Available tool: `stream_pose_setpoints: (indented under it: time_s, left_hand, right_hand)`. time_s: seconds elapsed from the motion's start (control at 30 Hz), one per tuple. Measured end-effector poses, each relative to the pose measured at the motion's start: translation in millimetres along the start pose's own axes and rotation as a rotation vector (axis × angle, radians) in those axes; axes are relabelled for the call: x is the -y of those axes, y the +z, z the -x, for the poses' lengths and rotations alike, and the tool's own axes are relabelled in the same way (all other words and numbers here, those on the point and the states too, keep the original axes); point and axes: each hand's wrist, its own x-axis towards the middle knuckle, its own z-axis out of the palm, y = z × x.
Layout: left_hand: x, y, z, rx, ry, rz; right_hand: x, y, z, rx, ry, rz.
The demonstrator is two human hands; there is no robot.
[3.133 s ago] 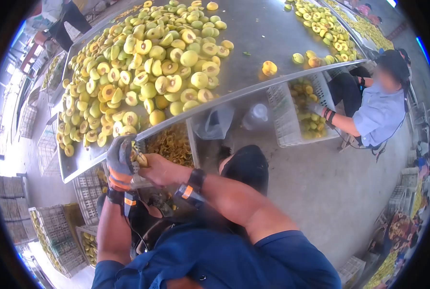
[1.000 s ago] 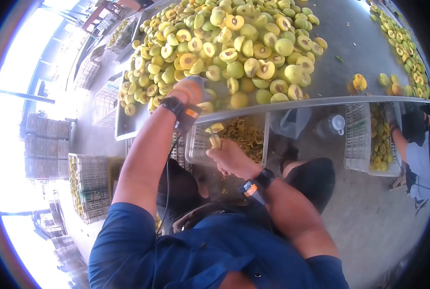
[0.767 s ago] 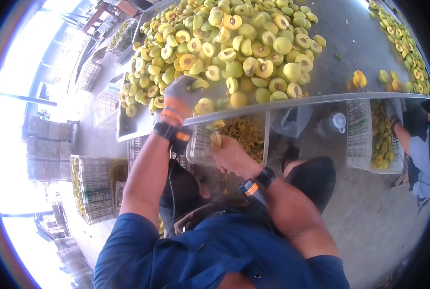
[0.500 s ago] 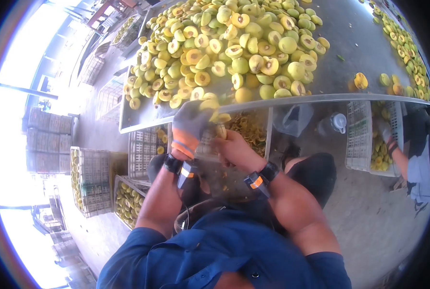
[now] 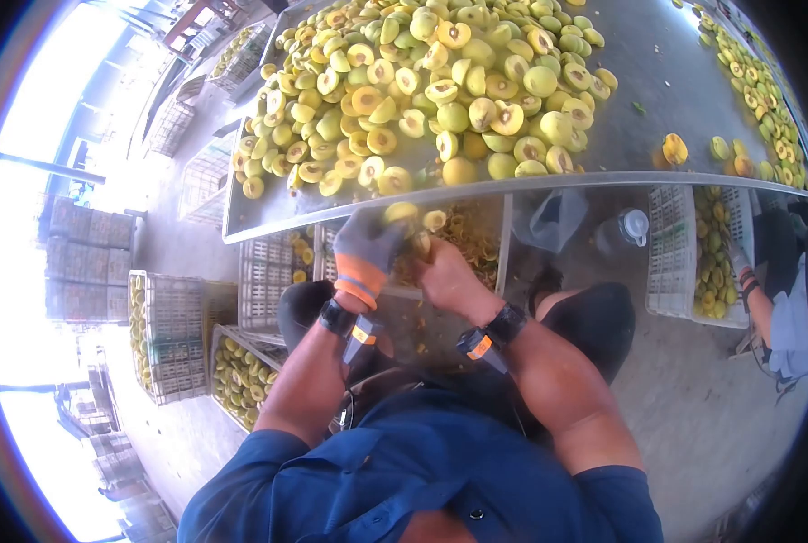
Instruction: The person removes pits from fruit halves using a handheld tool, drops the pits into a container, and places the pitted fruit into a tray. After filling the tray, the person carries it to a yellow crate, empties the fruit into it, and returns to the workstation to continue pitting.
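Observation:
My left hand (image 5: 365,246), in a grey glove with an orange cuff, is closed around pieces of halved yellow-green stone fruit (image 5: 401,213) just below the table's front edge. My bare right hand (image 5: 454,279) meets it from the right, its fingers bent close against the fruit. Whatever those fingers grip is hidden and blurred. Under both hands stands a crate of brownish fruit scraps (image 5: 481,240). Beyond the edge, a large heap of halved fruit (image 5: 440,90) covers much of the metal table (image 5: 639,90).
Crates of fruit (image 5: 173,339) stand on the floor at left. To the right are a clear plastic bag (image 5: 553,222), a lidded jug (image 5: 635,226) and another fruit crate (image 5: 674,253). Another person's gloved hand (image 5: 741,261) is at that crate. The table's raised rim (image 5: 530,180) runs across in front.
My left hand has come down and slightly right from the table rim, with fruit in it. My right hand has shifted slightly right. The other person's hand has moved a little.

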Motion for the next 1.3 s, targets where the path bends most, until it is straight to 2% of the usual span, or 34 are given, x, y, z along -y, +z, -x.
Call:
stream_pose_setpoints:
  time_s: [0.07, 0.13, 0.2, 0.3, 0.4, 0.5, 0.53, 0.57, 0.63, 0.7, 0.73, 0.8, 0.87, 0.93, 1.0, 1.1, 1.13, 1.2, 1.27, 1.3]
  left_hand:
    - [7, 4, 2, 0.008, 0.039, 0.009]
    - [6, 6, 1, 0.003, 0.072, -0.033]
    - [3, 7, 3, -0.016, 0.089, -0.123]
    - [2, 9, 2, -0.016, 0.098, -0.179]
    - [4, 5, -1, 0.099, -0.043, 0.055]
    - [22, 12, -8, 0.051, -0.211, 0.711]
    - [28, 17, -10, -0.005, -0.068, 0.383]
    - [35, 16, -12, -0.017, 0.021, 0.206]
    - [34, 14, -12, -0.034, 0.193, -0.151]
    - [38, 7, -13, 0.096, 0.258, -0.121]
    - [40, 2, -14, 0.161, 0.291, -0.105]
    - [41, -6, -18, 0.230, 0.496, -0.167]
    - [37, -6, -24, 0.243, 0.851, -0.321]
    - [19, -10, -20, 0.329, 0.665, -0.261]
    - [27, -16, -25, 0.131, 0.763, -0.537]
    - [46, -51, -33, -0.036, 0.337, -0.203]
    - [56, -67, -38, -0.095, 0.229, -0.131]
    - [89, -126, -50, -0.234, 0.141, -0.125]
    - [83, -158, -51, -0.394, 0.072, -0.474]
    - [71, -166, -49, -0.476, 0.015, -0.832]
  right_hand:
    - [6, -7, 3, 0.076, 0.083, -0.045]
    - [7, -6, 1, 0.058, 0.082, -0.012]
    - [-3, 0, -1, -0.048, 0.008, 0.100]
    - [0, -8, -6, 0.121, 0.006, 0.013]
    - [4, -8, -5, 0.164, 0.119, -0.054]
    - [14, -11, -7, 0.218, 0.146, -0.051]
    - [19, -10, -5, 0.241, 0.138, -0.048]
    - [26, -11, -2, 0.277, 0.109, -0.046]
    - [33, -13, 1, 0.381, 0.212, -0.162]
    - [34, -17, 2, 0.511, 0.476, -0.404]
    - [35, -16, 4, 0.525, 0.493, -0.468]
    - [37, -14, 10, 0.556, 0.527, -0.587]
    - [35, -12, 11, 0.626, 0.503, -0.460]
    - [37, -12, 13, 0.636, 0.472, -0.402]
    - [43, -12, 10, 0.609, 0.431, -0.402]
    - [41, -16, 7, 0.562, 0.446, -0.386]
    - [38, -16, 8, 0.507, 0.392, -0.281]
    - [27, -13, 10, 0.391, 0.282, -0.080]
    - [10, -8, 7, 0.312, 0.248, 0.024]
    - [6, -7, 7, 0.277, 0.233, 0.079]
